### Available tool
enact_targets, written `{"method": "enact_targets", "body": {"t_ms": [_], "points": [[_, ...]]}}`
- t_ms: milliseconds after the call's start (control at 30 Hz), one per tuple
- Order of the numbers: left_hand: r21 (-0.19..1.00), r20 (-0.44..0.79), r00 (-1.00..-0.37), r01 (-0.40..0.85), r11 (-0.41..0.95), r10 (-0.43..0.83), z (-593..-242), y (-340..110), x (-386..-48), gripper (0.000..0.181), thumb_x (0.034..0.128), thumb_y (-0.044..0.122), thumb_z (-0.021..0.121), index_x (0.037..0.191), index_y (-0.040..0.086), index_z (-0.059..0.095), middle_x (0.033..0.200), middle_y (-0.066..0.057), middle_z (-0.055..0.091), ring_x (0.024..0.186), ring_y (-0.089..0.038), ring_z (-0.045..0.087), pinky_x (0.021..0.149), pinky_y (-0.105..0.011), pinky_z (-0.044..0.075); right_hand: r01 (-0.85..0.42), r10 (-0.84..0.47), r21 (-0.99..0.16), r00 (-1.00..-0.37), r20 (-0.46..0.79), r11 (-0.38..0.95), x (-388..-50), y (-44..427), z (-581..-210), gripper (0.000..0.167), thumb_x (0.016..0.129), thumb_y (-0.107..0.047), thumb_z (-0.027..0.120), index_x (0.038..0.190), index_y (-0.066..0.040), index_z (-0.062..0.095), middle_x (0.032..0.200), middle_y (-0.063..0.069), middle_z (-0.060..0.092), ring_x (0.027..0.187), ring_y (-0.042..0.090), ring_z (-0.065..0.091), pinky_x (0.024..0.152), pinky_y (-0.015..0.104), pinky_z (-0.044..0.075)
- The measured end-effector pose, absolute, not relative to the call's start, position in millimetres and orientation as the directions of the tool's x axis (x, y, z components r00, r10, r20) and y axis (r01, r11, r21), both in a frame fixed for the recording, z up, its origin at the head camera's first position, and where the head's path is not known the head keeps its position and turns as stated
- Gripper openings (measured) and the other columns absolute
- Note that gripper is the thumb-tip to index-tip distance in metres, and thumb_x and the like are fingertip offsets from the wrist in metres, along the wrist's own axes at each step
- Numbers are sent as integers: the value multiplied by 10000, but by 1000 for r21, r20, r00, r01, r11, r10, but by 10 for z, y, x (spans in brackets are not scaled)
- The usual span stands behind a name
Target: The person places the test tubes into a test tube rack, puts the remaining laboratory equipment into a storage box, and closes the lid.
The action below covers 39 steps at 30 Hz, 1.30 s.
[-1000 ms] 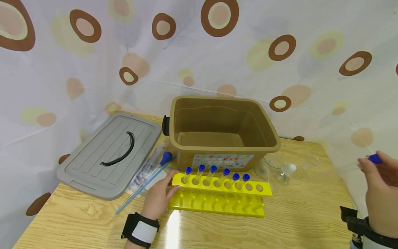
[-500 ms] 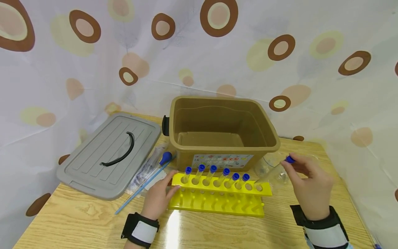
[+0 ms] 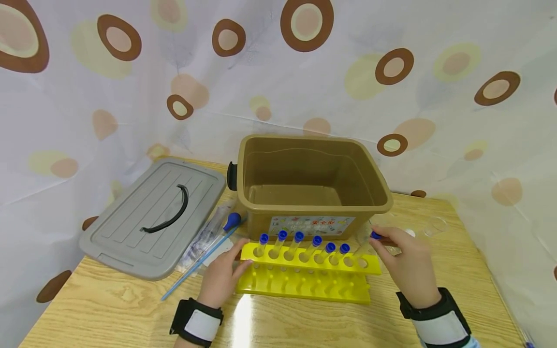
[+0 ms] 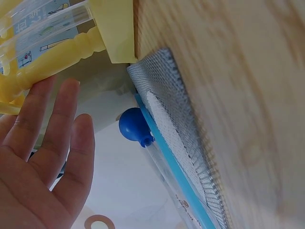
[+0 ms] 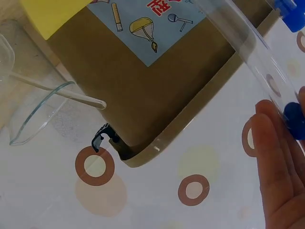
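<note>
A yellow test tube rack (image 3: pixel 304 287) stands on the table, its several tubes with blue caps (image 3: pixel 299 236) in a row from the left end. My left hand (image 3: pixel 219 278) holds the rack's left end between thumb and forefinger; in the left wrist view its other fingers (image 4: pixel 62 129) extend along a rack post. With my right hand (image 3: pixel 404 258) I pinch the blue cap of a clear test tube (image 5: pixel 257 62). That tube tilts over the rack's right end, near the two holes without tubes. Whether its lower tip is inside a hole cannot be told.
Behind the rack stands a brown bin (image 3: pixel 313 209), with its grey lid (image 3: pixel 152 217) lying left. Between them lie a blue-bulbed dropper (image 3: pixel 232 221), a blue stick (image 3: pixel 200 263) and plastic packets. Clear glassware (image 3: pixel 435 226) sits right, partly behind my right hand.
My right hand has come in from the far right with the capped test tube and moved left to the rack's right end. The left hand has stayed on the rack.
</note>
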<state>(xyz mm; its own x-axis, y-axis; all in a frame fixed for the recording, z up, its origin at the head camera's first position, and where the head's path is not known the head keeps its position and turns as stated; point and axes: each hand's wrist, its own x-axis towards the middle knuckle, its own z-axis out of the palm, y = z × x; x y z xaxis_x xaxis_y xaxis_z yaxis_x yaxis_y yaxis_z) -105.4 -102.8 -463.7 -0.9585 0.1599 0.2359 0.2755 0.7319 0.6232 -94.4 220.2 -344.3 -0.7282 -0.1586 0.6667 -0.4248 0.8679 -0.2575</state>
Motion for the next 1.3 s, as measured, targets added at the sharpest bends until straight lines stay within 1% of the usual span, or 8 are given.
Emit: {"method": "enact_targets", "body": {"t_ms": [133, 267, 333, 900, 1033, 1100, 1200, 1300], "points": [[621, 244, -957, 279, 732, 158, -4642, -1027, -1050, 454, 875, 252, 637, 1300, 143, 520, 852, -74, 671, 665, -185, 602, 547, -253, 449, -406, -195, -248, -783, 591, 880, -929, 2171, -3476, 278, 629, 56, 807, 884, 4, 711, 826, 102, 712, 657, 205, 653, 628, 149, 507], [614, 251, -955, 283, 737, 157, -4648, -1024, -1051, 452, 873, 252, 639, 1296, 143, 522, 844, -57, 665, 662, -170, 596, 546, -244, 443, -395, -215, -245, -815, 538, 885, -930, 2165, -3509, 237, 660, 26, 798, 874, -19, 707, 841, 90, 712, 669, 207, 657, 600, 296, 541], [611, 255, -954, 285, 739, 157, -4649, -1021, -1050, 452, 872, 253, 640, 1294, 142, 523, 840, -50, 662, 664, -163, 594, 549, -242, 443, -386, -214, -246, -826, 522, 889, -929, 2166, -3518, 224, 673, 17, 794, 873, -27, 703, 846, 88, 711, 672, 210, 657, 595, 322, 547], [622, 238, -959, 270, 735, 151, -4641, -1026, -1046, 457, 876, 264, 632, 1302, 140, 521, 842, -51, 659, 663, -158, 585, 547, -242, 435, -342, -207, -291, -889, 408, 894, -927, 2157, -3567, 220, 710, 6, 777, 894, -66, 680, 843, 41, 697, 679, 159, 640, 607, 326, 547], [625, 242, -959, 272, 731, 150, -4637, -1032, -1041, 460, 876, 255, 634, 1303, 128, 519, 860, -70, 669, 675, -181, 600, 555, -258, 450, -328, -195, -305, -898, 394, 894, -885, 2190, -3561, 268, 743, -36, 763, 994, -46, 671, 915, 87, 701, 723, 197, 647, 625, 351, 547], [626, 240, -959, 271, 731, 150, -4632, -1033, -1036, 464, 878, 256, 632, 1306, 121, 517, 878, -78, 674, 694, -196, 613, 565, -272, 464, -274, -126, -328, -904, 408, 904, -837, 2261, -3538, 298, 775, -86, 750, 1057, -46, 662, 941, 117, 701, 740, 208, 648, 602, 296, 542], [628, 233, -961, 267, 731, 151, -4620, -1032, -1032, 466, 881, 263, 625, 1310, 120, 515, 900, -84, 678, 727, -212, 630, 584, -292, 486, -77, 104, -391, -901, 422, 917, -772, 2515, -3503, 298, 836, -172, 708, 1099, -39, 660, 955, 170, 699, 716, 162, 648, 549, 150, 479], [628, 226, -962, 264, 732, 152, -4608, -1032, -1032, 468, 883, 269, 620, 1313, 119, 512, 905, -88, 677, 737, -220, 634, 590, -300, 492, 215, 361, -421, -882, 304, 881, -744, 2981, -3518, 339, 916, -270, 599, 1117, -2, 644, 997, 247, 670, 736, 252, 656, 530, 194, 459]]}}
